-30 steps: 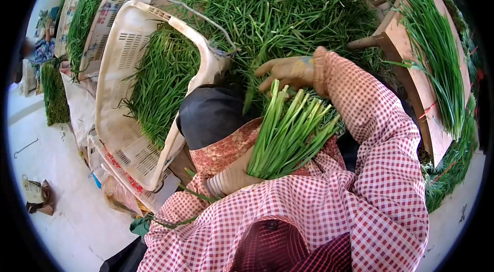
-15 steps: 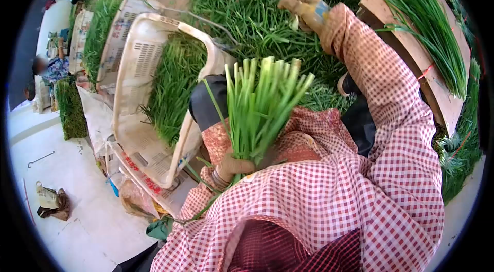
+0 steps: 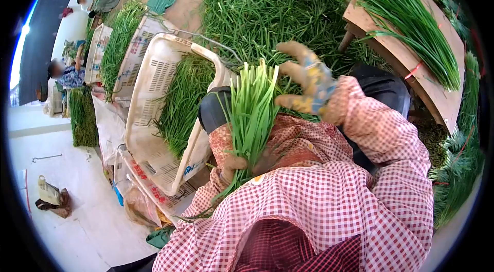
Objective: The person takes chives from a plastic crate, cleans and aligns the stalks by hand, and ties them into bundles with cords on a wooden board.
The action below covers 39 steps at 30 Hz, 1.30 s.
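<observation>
My gloved left hand (image 3: 234, 167) is wrapped around the leafy lower part of a bunch of garlic chives (image 3: 253, 112), held upright against my lap with the pale cut ends pointing away from me. Just right of those ends is my right hand (image 3: 309, 79), in a dirty glove with blue and yellow patches. Its fingers are spread and curved toward the bunch, with nothing visible in them. Beyond both hands lies a big loose heap of chives (image 3: 272, 12). Part of the bunch near my left hand merges with shadow and the apron.
To the left, a white plastic basket (image 3: 136, 118) holds more greens (image 3: 188, 100); another filled crate (image 3: 135, 61) stands behind it. At right, a curved wooden bench (image 3: 383, 30) carries a tied chive bundle (image 3: 417, 30). A person (image 3: 69, 72) sits at far left.
My right hand has come back from over the heap toward the bunch, its fingers spreading. The bunch's cut ends now sit closer together. The view has shifted slightly.
</observation>
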Each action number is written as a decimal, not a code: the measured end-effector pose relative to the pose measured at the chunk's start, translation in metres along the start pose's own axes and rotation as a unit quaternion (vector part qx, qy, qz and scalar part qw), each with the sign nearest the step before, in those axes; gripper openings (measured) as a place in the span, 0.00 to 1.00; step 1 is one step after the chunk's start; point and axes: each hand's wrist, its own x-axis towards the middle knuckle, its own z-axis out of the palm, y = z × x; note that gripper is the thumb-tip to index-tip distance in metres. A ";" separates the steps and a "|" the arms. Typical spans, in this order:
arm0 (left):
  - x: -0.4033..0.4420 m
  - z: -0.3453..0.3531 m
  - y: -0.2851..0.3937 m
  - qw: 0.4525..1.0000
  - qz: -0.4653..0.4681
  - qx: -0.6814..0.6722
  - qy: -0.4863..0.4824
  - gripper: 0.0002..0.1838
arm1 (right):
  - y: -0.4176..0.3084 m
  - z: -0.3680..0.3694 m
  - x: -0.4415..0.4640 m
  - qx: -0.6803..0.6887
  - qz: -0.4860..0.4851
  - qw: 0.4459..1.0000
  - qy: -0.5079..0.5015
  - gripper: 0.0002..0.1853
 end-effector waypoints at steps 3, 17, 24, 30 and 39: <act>-0.007 -0.012 0.002 0.996 -0.067 0.055 0.011 0.42 | 0.020 0.031 0.000 0.021 -0.080 0.994 0.075 0.22; -0.014 -0.011 0.006 0.996 -0.073 0.051 0.022 0.41 | 0.077 -0.001 0.002 0.436 0.330 0.797 -0.256 0.22; -0.011 -0.008 0.005 0.995 -0.077 0.054 0.024 0.41 | 0.073 0.067 0.001 0.814 0.277 0.441 -0.257 0.15; -0.016 -0.006 0.003 0.996 -0.065 0.046 0.032 0.40 | 0.088 0.035 0.010 0.152 0.378 0.903 -0.138 0.17; -0.058 -0.021 0.017 0.997 -0.005 0.028 0.069 0.40 | 0.059 0.027 -0.017 0.387 0.296 0.845 -0.221 0.22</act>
